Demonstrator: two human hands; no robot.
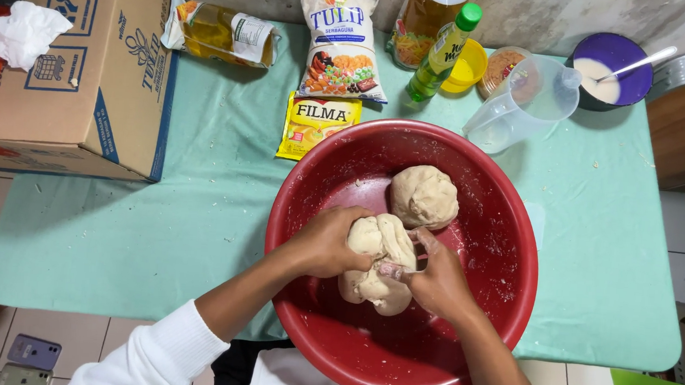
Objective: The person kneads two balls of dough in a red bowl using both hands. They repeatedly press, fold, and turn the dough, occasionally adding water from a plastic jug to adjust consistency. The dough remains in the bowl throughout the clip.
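Both hands are working inside the red basin (486, 228): left hand (324, 242) and right hand (436, 280) are gripping a dough lump (379, 252) at centre. A second dough ball (424, 196) is sitting at twelve o'clock. Sticky dough could be tearing unevenly or the basin sliding. At one o'clock, a purple bowl (614, 55) is holding white liquid; the clear jug (525, 101) is looking empty.

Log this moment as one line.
left hand: gripping dough lump | right hand: gripping same | second dough ball: untouched | red basin
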